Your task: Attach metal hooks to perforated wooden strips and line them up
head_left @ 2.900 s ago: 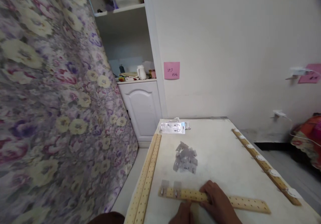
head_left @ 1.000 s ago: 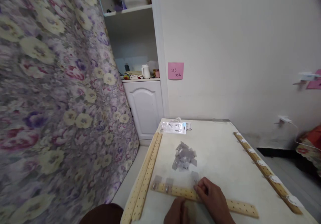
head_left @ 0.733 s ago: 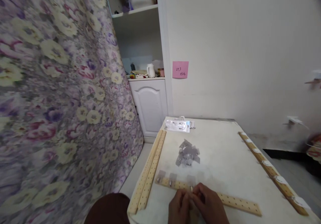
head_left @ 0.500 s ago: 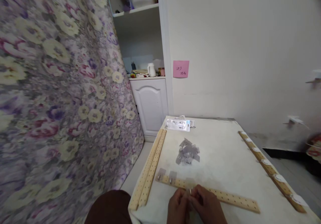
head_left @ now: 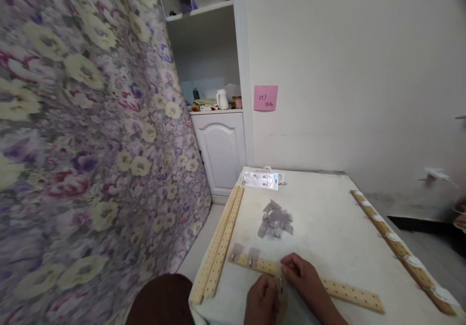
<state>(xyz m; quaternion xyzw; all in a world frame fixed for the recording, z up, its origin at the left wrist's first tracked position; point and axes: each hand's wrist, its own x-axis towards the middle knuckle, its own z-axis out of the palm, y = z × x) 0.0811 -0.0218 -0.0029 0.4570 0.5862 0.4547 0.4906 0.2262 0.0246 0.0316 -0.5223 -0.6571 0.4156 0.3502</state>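
Over the near side of a perforated wooden strip (head_left: 353, 296), my left hand (head_left: 260, 299) is closed on the lower left side of a small clear plastic square with a shiny metal part (head_left: 281, 285). My right hand (head_left: 304, 276) pinches its upper edge, with thumb and forefinger together. On the strip's left end sit two similar clear plastic squares (head_left: 253, 254), each with a metal part. Beyond the strip lies a pile of greyish translucent squares (head_left: 275, 222), with small metal bits among them. My right hand and forearm cover the strip's middle.
Two more perforated wooden strips (head_left: 218, 247) run along the table's left edge. A brown strip with white round pieces (head_left: 400, 247) lies along the right edge. Clear packaging (head_left: 259, 180) rests at the table's far end. A brown-clothed knee (head_left: 160, 300) is at lower left.
My hands have moved apart slightly: the right hand is higher and further right. The clear plastic square now shows between them. The view has shifted a little.
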